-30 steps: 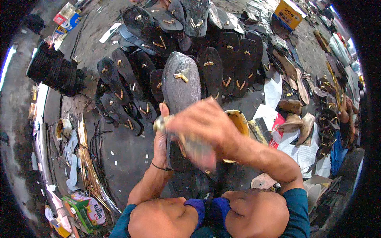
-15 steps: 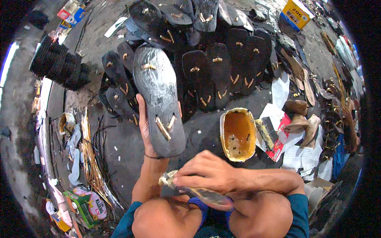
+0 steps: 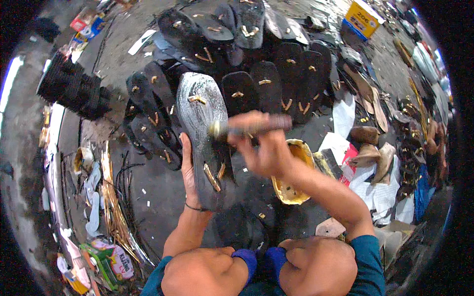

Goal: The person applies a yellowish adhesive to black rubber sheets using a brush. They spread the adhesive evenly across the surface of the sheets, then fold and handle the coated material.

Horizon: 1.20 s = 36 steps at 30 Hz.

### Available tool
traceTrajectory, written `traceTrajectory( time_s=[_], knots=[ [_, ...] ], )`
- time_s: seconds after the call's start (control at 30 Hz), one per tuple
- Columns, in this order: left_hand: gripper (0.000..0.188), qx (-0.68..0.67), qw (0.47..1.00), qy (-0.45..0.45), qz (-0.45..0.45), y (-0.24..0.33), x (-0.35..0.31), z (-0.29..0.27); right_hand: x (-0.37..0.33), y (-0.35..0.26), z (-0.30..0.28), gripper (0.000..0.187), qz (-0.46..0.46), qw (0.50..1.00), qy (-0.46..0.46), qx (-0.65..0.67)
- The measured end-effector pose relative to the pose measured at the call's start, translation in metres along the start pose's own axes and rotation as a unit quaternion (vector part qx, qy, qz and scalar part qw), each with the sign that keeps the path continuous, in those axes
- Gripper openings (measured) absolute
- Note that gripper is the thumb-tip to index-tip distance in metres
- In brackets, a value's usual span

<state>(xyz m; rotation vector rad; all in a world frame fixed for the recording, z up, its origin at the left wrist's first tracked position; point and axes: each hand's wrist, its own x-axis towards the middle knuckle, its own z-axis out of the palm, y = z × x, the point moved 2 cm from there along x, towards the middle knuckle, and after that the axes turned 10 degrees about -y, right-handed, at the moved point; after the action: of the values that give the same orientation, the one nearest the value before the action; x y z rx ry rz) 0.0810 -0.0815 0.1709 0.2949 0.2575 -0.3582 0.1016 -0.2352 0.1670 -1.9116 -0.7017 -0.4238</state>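
The left hand [image 3: 190, 172] holds the black sandal sole [image 3: 202, 143], long axis pointing forward, while the right hand [image 3: 266, 148], just right of it, clasps a brush [image 3: 274, 123] crosswise.

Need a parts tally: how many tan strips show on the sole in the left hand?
3 on the sole: a far strip lying across it, plus slanting near-left strip and near-right strip. The right hand and blurred tool may hide more.
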Motion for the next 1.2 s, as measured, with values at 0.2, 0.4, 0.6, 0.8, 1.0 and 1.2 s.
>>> traceTrajectory(
  time_s=[0.2, 0.4, 0.6, 0.8, 1.0, 1.2],
  knots=[
    [0.056, 0.029, 0.994, -0.032, 0.105, 0.041, 0.004, -0.053, -0.076, -0.07, 0.021, 0.045, 0.033, 0.972, -0.213, 0.093],
    [0.037, 0.288, 0.935, 0.104, 0.177, 0.136, -0.062, -0.143, -0.105, -0.05, -0.013, 0.023, 0.295, 0.952, -0.08, -0.004],
    [0.03, 0.31, 0.938, 0.105, 0.111, 0.152, -0.03, -0.209, -0.135, -0.023, -0.03, 0.023, 0.297, 0.931, -0.128, -0.17],
    [0.043, 0.662, 0.71, 0.197, 0.138, 0.101, -0.008, -0.225, -0.164, -0.001, -0.096, 0.022, 0.526, 0.837, 0.149, 0.031],
    [0.035, 0.698, 0.645, 0.224, 0.217, 0.12, -0.062, -0.226, -0.228, -0.008, -0.203, 0.028, 0.446, 0.821, 0.347, -0.089],
    [0.027, 0.804, 0.566, 0.024, 0.183, 0.087, -0.058, -0.106, -0.319, 0.019, -0.208, 0.031, 0.572, 0.724, 0.383, -0.043]
  ],
)
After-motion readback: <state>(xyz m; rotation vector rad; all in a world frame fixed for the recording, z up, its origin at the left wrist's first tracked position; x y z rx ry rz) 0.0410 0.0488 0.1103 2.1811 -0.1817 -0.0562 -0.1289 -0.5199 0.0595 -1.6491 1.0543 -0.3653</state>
